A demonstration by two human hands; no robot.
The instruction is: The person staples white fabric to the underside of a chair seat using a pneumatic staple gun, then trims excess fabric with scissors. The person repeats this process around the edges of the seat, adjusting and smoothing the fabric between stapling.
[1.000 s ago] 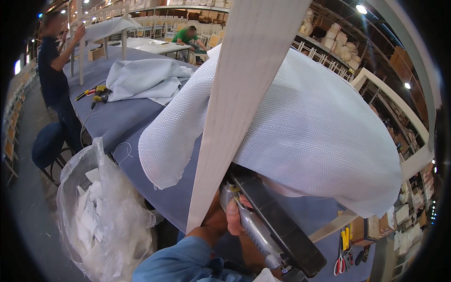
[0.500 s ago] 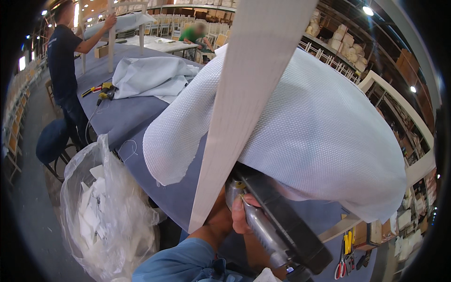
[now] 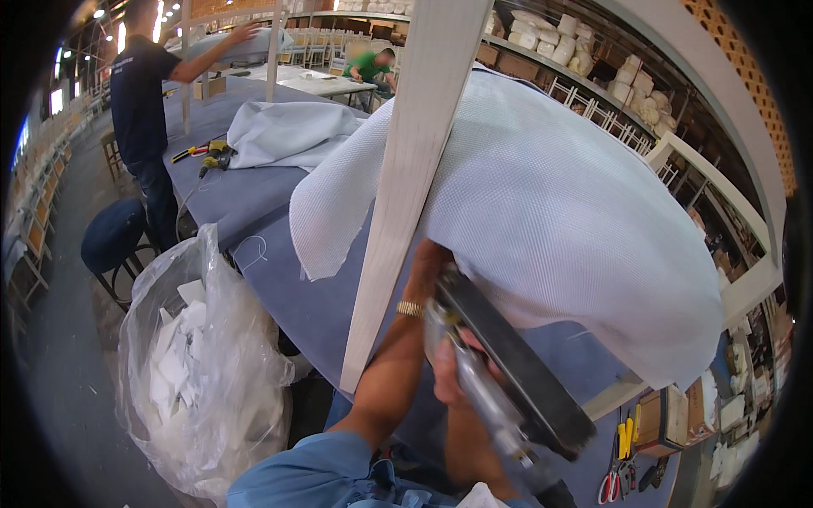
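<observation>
A: Where do we see the white cloth (image 3: pixel 576 203)?

B: It is spread out above the blue-grey table (image 3: pixel 296 317), and it goes behind the pale wooden post (image 3: pixel 406 186).

A: And what do we see the hands doing?

B: The right hand (image 3: pixel 447 374) is wrapped round the silver and black tool (image 3: pixel 481 385). We think it grips there so the tool won't wobble, with its front end up by the low edge of the cloth.

A: What about the left hand (image 3: pixel 433 254)?

B: It reaches up to that same edge, with a gold band (image 3: pixel 411 309) on its wrist. Its fingers are hidden, so we can't tell if they pinch anything. Maybe it is there to hold the cloth near the tool.

A: How does the cloth look to us?

B: White, a bit blue, and bumpy all over. It bulges like a soft hill and droops at both ends. We spot loose threads on its left flap.
</observation>
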